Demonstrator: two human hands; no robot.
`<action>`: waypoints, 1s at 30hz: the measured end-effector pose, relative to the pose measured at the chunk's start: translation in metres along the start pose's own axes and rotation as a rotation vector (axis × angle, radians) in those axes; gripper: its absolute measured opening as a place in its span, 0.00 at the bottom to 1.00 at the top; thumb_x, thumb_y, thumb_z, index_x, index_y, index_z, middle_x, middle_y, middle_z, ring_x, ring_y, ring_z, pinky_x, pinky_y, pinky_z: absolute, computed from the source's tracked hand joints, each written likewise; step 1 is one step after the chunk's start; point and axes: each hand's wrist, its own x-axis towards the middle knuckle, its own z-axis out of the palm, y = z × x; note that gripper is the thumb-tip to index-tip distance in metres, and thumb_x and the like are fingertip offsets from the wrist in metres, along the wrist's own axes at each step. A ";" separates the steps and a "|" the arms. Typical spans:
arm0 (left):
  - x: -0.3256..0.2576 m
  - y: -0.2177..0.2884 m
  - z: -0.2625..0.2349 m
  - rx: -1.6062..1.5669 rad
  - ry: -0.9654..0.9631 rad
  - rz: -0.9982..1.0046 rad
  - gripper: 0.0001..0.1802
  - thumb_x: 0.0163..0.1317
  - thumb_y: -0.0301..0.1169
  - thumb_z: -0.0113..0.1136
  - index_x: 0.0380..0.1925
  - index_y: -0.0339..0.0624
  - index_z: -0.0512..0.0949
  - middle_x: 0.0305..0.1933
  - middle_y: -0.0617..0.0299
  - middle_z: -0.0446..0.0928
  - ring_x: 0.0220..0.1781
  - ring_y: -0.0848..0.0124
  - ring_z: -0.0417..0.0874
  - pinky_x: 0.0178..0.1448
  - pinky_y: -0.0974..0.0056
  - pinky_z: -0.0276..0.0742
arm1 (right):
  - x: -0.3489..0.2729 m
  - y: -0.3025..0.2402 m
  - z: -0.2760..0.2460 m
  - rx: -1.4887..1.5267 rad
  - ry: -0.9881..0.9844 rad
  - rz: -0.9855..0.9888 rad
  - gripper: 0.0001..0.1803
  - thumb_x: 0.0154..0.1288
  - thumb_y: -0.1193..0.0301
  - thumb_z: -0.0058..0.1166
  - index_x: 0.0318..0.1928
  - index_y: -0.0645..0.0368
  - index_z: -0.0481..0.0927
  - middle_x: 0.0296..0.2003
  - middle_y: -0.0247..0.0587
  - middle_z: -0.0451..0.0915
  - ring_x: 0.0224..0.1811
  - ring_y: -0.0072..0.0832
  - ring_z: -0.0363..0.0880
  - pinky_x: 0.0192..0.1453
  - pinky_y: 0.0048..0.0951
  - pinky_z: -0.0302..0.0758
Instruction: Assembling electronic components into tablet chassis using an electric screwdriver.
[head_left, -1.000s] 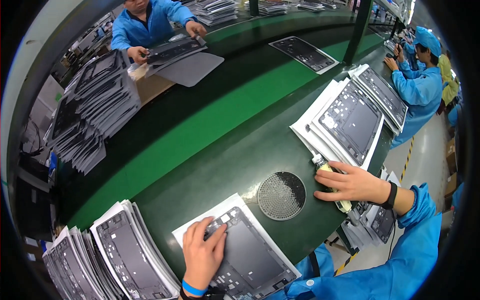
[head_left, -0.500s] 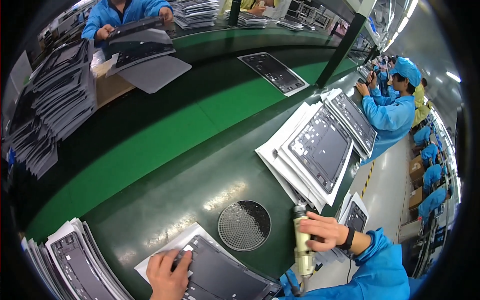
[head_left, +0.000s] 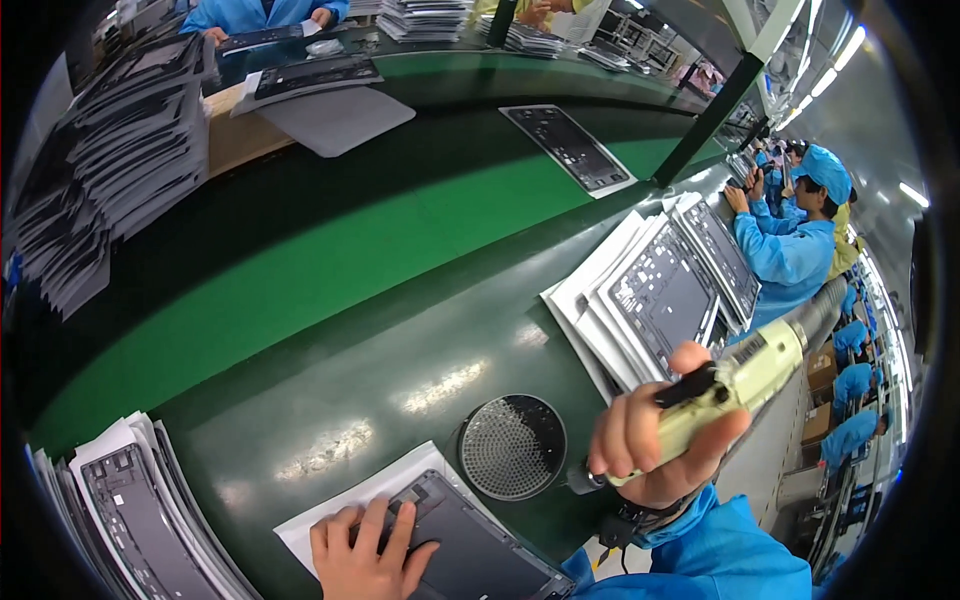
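The right hand [head_left: 645,432] is closed around a pale yellow-green electric screwdriver [head_left: 762,368], raised at three o'clock of a round dish [head_left: 467,454] of small parts. The screwdriver's long axis slants: its blurred grey end points toward two o'clock, its short dark end toward eight, near the dish's rim. The left hand [head_left: 365,555] lies palm down with fingers spread on a dark grey panel [head_left: 480,545], pressing or resting rather than gripping. That panel's long axis runs from about ten to four o'clock, its lower part leaving view; a white sheet [head_left: 303,522] shows beneath it on the green surface [head_left: 330,395]. Stacked panels [head_left: 665,290] stand at twelve o'clock of the right hand, another stack [head_left: 135,520] at nine o'clock of the left.
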 end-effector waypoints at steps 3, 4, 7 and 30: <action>-0.007 -0.008 0.009 0.006 0.003 0.022 0.31 0.43 0.49 0.76 0.48 0.47 0.86 0.56 0.53 0.77 0.50 0.52 0.74 0.53 0.46 0.69 | 0.009 0.009 0.008 -0.181 -0.091 0.121 0.42 0.69 0.28 0.37 0.54 0.58 0.66 0.15 0.34 0.68 0.14 0.28 0.67 0.21 0.33 0.71; -0.012 -0.008 0.012 0.002 0.011 0.018 0.29 0.45 0.48 0.75 0.48 0.48 0.86 0.56 0.53 0.77 0.49 0.52 0.74 0.53 0.46 0.69 | 0.007 0.016 0.006 -0.046 -0.140 0.144 0.49 0.62 0.25 0.43 0.53 0.63 0.68 0.19 0.39 0.72 0.19 0.31 0.71 0.25 0.34 0.71; -0.006 -0.005 0.004 -0.022 0.018 -0.022 0.29 0.57 0.45 0.68 0.59 0.50 0.80 0.61 0.60 0.76 0.55 0.55 0.75 0.58 0.50 0.69 | -0.008 0.032 0.014 -0.001 -0.137 0.066 0.58 0.52 0.19 0.48 0.47 0.72 0.72 0.24 0.47 0.77 0.26 0.37 0.76 0.31 0.37 0.74; -0.006 -0.006 0.007 -0.007 -0.007 -0.041 0.20 0.52 0.41 0.71 0.46 0.51 0.87 0.50 0.60 0.80 0.48 0.58 0.75 0.51 0.49 0.70 | -0.011 0.079 0.010 -0.303 -0.332 -0.198 0.51 0.61 0.22 0.40 0.38 0.69 0.75 0.14 0.42 0.74 0.13 0.33 0.74 0.17 0.35 0.78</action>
